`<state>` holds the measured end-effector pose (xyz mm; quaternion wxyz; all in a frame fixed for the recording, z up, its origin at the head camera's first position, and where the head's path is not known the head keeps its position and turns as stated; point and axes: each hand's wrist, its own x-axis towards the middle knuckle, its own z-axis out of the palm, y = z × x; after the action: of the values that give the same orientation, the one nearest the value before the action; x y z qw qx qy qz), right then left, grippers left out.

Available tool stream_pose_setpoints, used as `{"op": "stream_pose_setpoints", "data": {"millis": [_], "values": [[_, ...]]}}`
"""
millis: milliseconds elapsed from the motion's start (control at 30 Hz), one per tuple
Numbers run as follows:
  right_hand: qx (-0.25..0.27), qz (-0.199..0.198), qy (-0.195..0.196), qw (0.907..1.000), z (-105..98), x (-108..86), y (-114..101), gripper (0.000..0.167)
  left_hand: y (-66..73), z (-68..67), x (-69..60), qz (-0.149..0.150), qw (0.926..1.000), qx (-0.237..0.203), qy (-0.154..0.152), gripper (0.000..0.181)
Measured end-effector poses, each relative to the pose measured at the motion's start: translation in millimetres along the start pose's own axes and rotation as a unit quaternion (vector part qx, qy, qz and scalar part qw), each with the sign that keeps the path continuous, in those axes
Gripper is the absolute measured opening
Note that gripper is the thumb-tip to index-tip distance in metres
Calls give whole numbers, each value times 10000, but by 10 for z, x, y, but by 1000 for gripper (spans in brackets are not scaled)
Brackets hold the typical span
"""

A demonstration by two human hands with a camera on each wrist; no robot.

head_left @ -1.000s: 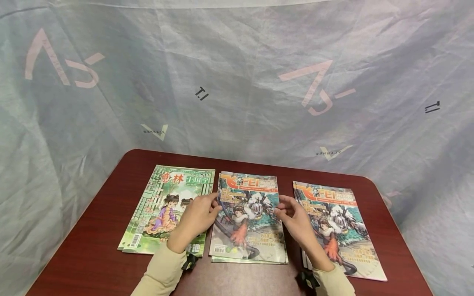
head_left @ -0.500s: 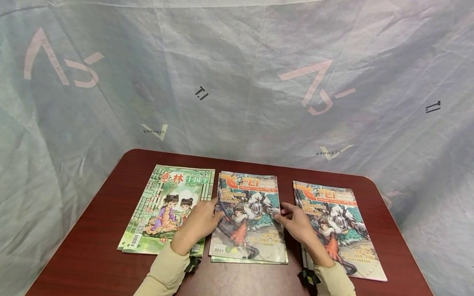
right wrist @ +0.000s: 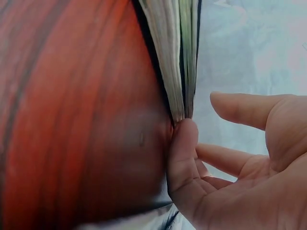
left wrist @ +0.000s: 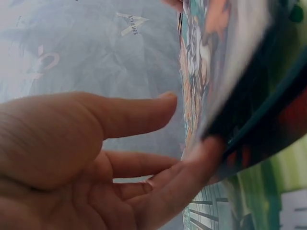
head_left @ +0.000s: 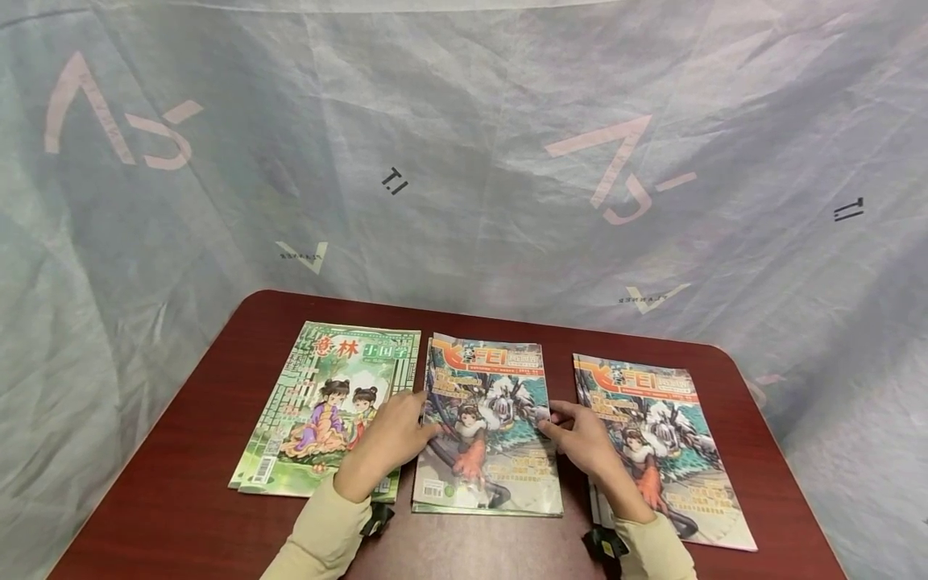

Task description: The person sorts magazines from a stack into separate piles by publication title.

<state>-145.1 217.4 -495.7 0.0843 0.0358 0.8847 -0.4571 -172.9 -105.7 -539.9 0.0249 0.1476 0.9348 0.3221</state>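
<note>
A comic magazine with an orange title (head_left: 489, 427) lies in the middle on top of another with a green edge. My left hand (head_left: 391, 435) is at its left side; in the left wrist view the left hand's (left wrist: 120, 158) fingertips touch the stack's edge, thumb raised clear of it. At the right side is my right hand (head_left: 583, 439); in the right wrist view its (right wrist: 240, 158) fingers rest against the page edges (right wrist: 168, 62), thumb held apart. Neither thumb presses the cover in the wrist views.
Green magazines (head_left: 319, 475) lie overlapped on the left of the dark red table (head_left: 174, 451). Another stack with the same comic cover (head_left: 667, 435) lies on the right, partly under my right forearm in view. A grey printed cloth (head_left: 464, 161) hangs behind the table.
Both hands have come slightly nearer the front. The top middle magazine has shifted a little to the right at its front edge, closer in line with the one below.
</note>
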Motion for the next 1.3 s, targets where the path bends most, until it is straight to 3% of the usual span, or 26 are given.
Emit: {"op": "stream_pose_setpoints", "data": {"millis": [200,367,433,600,900,1100,1133,1300], "values": [[200,-62,-26,9998,-18,-6,9,50,-139,134,51,-136,9999,55,-76,70],[397,-20,-135,9991,-47,-11,23,53,-80,107,52,-530,9979,-269,-244,74],[459,19,-170,9988,-60,-15,27,53,-55,92,52,-540,9972,-390,-351,75],[463,44,-223,9987,-86,-19,26,52,-40,97,52,-448,9952,-621,-616,78],[387,-148,-253,9988,-126,-14,7,50,-84,141,48,-101,9938,-838,-719,93],[588,-304,-304,9973,-116,3,18,56,44,29,-9,-264,9923,-950,-749,91],[626,-312,-308,9971,-113,5,25,57,124,-41,-37,-333,9914,-988,-786,91],[843,-347,-253,9955,-103,2,47,59,123,-54,-34,-159,9896,-1207,-772,90]]}}
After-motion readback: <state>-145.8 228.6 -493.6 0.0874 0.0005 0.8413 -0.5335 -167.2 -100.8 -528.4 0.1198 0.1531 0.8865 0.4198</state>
